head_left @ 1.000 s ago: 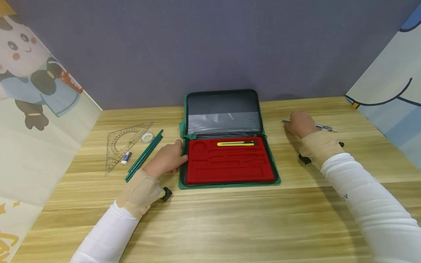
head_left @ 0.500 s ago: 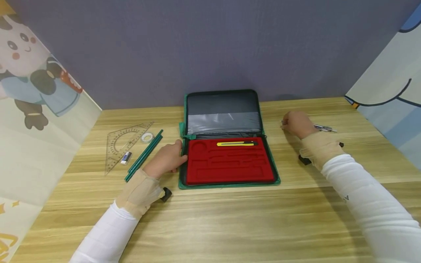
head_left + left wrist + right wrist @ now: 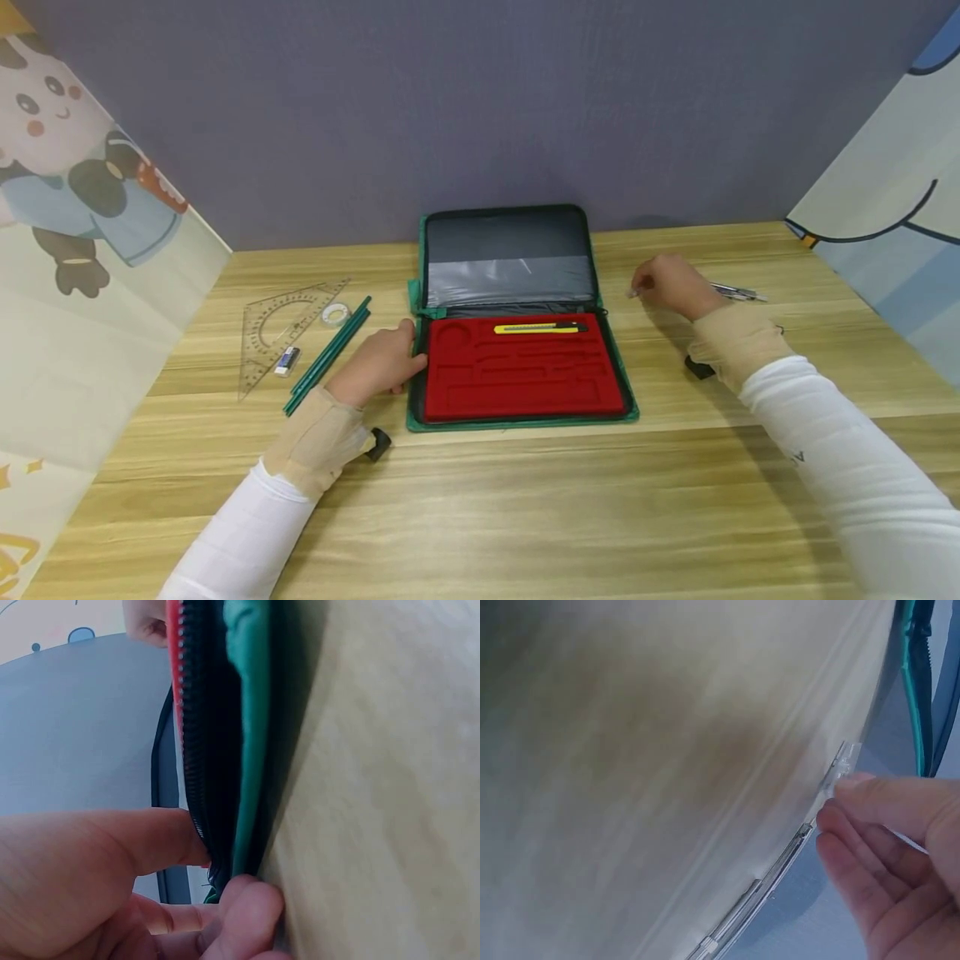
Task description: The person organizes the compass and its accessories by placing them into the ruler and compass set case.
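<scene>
A green zippered case (image 3: 525, 423) lies unfolded, with a red moulded tray (image 3: 525, 398) in its near half. A yellow utility knife (image 3: 540, 328) rests in the tray's upper slot. My left hand (image 3: 382, 360) grips the case's left edge, thumb over the zipper and fingers beneath, as the left wrist view shows. To the right of the case, my right hand (image 3: 673, 286) pinches a small clear plastic piece (image 3: 844, 766) between thumb and fingertips. Its kind is unclear, since the fingers cover part of it. A metal drawing compass (image 3: 738, 292) lies beside that hand, partly hidden by it.
Left of the case lie a clear protractor set square (image 3: 262, 333), a white tape roll (image 3: 336, 314), an eraser (image 3: 287, 361) and green pencils (image 3: 327, 362). A grey partition (image 3: 510, 108) closes off the table's back, and printed panels (image 3: 90, 167) stand at both sides.
My right hand has shifted slightly left, away from the compass, and the clear piece now shows at its fingertips. The left hand and the case have stayed put.
</scene>
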The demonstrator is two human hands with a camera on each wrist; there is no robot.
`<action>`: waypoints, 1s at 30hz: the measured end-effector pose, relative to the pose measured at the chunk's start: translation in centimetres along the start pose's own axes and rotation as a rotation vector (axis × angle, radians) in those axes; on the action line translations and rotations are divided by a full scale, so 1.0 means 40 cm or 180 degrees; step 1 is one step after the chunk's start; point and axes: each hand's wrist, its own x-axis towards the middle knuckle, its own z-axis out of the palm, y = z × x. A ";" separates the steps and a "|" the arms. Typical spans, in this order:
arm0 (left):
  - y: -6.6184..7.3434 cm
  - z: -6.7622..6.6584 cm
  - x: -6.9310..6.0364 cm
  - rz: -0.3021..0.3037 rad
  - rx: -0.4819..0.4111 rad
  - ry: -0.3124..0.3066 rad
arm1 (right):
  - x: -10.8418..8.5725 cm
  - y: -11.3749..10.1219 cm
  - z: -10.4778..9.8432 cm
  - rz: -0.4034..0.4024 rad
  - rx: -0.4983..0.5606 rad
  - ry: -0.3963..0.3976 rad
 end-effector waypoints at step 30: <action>0.000 0.000 -0.001 -0.0011 -0.0049 0.0019 | 0.014 -0.042 0.008 0.0660 0.0174 -0.0136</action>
